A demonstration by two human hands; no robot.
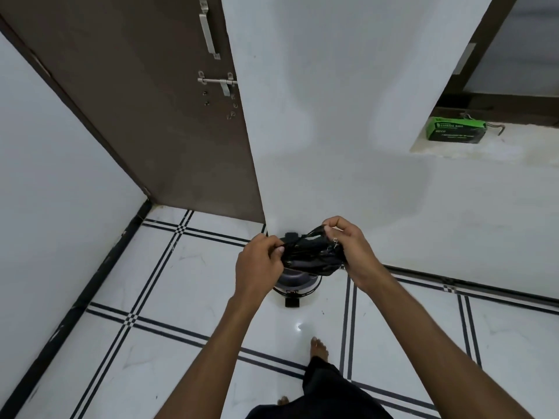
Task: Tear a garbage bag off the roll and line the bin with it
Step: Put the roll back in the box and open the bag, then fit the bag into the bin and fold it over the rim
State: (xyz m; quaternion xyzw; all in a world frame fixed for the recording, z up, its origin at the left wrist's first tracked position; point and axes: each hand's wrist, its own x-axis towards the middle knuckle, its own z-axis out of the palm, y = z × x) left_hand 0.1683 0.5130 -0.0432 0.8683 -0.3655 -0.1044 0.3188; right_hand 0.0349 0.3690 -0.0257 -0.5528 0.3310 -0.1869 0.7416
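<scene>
Both hands, left hand [259, 261] and right hand [348, 246], pinch bunched garbage bag [308, 255] between them.

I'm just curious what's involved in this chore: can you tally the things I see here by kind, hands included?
Hands: 2, the left hand and right hand, both gripping the bag
Black garbage bag, bunched: 1
Bin on the floor: 1
Green garbage bag box on the ledge: 1
Total: 5

White tiled floor [187, 267], black grid lines; pedal bin [295, 284] standing by wall; bare foot [319, 347].
</scene>
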